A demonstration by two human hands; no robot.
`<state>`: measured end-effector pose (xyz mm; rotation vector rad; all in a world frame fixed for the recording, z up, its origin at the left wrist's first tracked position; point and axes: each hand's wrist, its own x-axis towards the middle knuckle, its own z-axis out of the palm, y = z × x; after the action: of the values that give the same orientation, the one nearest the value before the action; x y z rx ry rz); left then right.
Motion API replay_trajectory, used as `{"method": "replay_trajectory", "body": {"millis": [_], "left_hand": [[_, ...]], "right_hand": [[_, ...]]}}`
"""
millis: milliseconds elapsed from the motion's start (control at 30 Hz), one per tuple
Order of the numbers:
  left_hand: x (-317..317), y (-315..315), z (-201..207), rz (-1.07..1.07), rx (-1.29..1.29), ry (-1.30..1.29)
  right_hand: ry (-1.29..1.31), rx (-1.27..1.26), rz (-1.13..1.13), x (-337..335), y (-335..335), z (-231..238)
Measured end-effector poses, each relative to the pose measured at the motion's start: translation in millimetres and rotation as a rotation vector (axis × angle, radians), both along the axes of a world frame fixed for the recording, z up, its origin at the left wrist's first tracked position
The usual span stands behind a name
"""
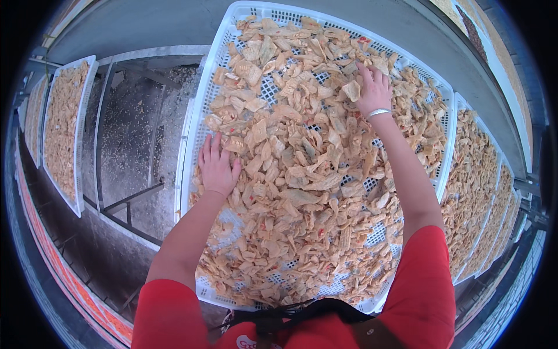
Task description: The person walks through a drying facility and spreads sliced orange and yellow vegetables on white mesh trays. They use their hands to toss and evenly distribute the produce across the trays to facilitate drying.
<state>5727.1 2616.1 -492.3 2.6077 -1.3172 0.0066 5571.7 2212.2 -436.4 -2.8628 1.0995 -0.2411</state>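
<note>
A large white perforated plastic tray (200,110) lies before me, spread with many wrinkled, pale tan pieces (302,168) of what looks like sliced, dried food. Small red bits show among them. At the tray's left side my left hand (218,168) rests palm down on the pieces, its fingers spread. Farther off, toward the upper right, my right hand (374,93) wears a silver bangle and reaches into the pieces with its fingers apart. One flat tan piece (351,91) stands against its thumb side, covering the thumb. The fingertips of that hand are partly hidden.
More filled trays stand in a row on the right (474,174), and another filled tray (64,128) is at the left. Between it and my tray runs a metal frame (102,134) over a grey floor strewn with crumbs. A grey ledge (168,26) borders the far side.
</note>
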Motion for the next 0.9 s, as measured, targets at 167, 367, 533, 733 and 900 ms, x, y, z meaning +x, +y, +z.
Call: {"method": "replay_trajectory", "body": {"millis": [167,367,533,733,900], "left_hand": [[-0.1,-1.2,4.8,0.003,-0.027,0.029],[1.7,5.5,5.9,0.02,-0.083,0.047],[5.7,8.6,6.2,0.05,-0.05,0.026],[0.9,-1.8,3.1,0.024,-0.055,0.029],[2.9,2.3,5.4,0.021,-0.079,0.021]], "right_hand": [[0.003,0.198,-0.294,143.3,1.1,-15.1],[0.093,0.283,0.177,126.2,102.4,-15.3],[0.224,0.516,0.659,87.0,157.9,53.3],[-0.031,0.043,-0.023,198.5,61.9,-11.3],[-0.036,0.13,0.129,235.0,130.5,-29.6]]}}
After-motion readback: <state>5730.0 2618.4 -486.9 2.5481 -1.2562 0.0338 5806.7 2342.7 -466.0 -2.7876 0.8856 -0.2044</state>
